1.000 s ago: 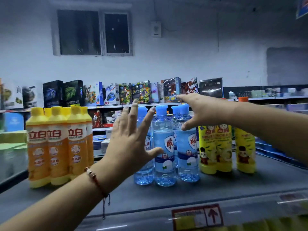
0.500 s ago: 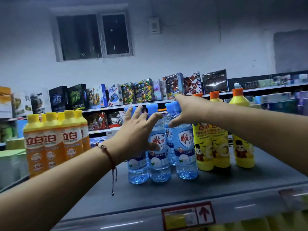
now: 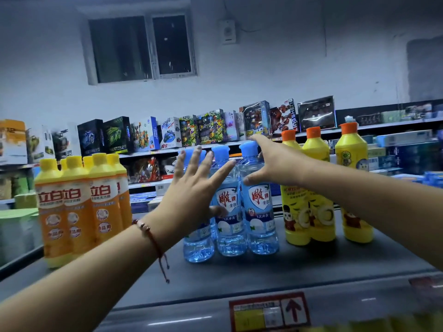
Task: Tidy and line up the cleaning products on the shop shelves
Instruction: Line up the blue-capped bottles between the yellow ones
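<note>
Several clear blue bottles point(image 3: 260, 212) with blue caps stand in a tight cluster at the middle of the grey shelf point(image 3: 239, 271). My left hand point(image 3: 191, 195) lies flat against the cluster's left side, fingers spread and straight, thumb across the middle bottle's label. My right hand point(image 3: 275, 164) presses on the rightmost blue bottle from the right, fingers stretched past its cap and thumb on its shoulder. Orange bottles with yellow caps point(image 3: 72, 212) stand grouped on the left. Yellow bottles with orange caps point(image 3: 309, 212) stand on the right.
A gap of bare shelf separates the blue cluster from each neighbouring group. A red-framed label with an arrow point(image 3: 268, 312) sits on the shelf's front edge. Toy boxes point(image 3: 211, 128) line a far shelf under a window.
Both hands closed in on the blue bottles from either side, and the bottles now stand closer together. The view has moved nearer to the shelf.
</note>
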Tool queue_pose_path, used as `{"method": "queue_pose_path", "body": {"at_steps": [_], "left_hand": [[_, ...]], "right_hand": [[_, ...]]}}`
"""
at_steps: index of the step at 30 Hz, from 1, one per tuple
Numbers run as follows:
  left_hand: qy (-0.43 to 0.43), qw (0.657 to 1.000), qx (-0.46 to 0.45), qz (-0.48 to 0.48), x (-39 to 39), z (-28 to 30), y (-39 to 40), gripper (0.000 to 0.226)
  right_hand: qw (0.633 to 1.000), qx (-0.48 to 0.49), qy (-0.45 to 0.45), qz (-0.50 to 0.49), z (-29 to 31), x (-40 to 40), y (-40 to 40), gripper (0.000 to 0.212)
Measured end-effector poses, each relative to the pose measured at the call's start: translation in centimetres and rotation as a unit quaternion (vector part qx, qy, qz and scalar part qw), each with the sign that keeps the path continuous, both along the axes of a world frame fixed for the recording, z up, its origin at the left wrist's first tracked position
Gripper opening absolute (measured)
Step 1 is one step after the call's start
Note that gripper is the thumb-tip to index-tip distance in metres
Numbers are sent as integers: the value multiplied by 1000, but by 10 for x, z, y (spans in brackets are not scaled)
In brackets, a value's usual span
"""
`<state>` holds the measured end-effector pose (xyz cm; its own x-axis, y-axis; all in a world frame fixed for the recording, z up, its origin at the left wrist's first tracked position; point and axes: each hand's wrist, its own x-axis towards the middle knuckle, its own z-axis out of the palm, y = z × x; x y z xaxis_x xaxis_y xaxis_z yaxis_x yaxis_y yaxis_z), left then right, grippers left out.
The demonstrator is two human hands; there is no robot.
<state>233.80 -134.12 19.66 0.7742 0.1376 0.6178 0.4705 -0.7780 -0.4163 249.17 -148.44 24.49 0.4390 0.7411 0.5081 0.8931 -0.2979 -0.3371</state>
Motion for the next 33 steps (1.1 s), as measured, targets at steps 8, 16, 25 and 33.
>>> {"method": "queue_pose_path", "body": {"at_steps": [8, 16, 25, 33], "left_hand": [[-169, 886, -425, -79, -44, -59, 8, 122], [-141, 864, -481, -50, -32, -76, 23, 79], [-147, 858, -490, -52, -31, -74, 24, 78], [-65, 912, -405, 10, -47, -60, 11, 70]], "right_hand": [[985, 19, 169, 24, -67, -4, -7, 131], [982, 76, 173, 10, -116, 0, 0, 79], [987, 27, 146, -54, -120, -3, 8, 93], [986, -43, 136, -82, -115, -23, -9, 90]]}}
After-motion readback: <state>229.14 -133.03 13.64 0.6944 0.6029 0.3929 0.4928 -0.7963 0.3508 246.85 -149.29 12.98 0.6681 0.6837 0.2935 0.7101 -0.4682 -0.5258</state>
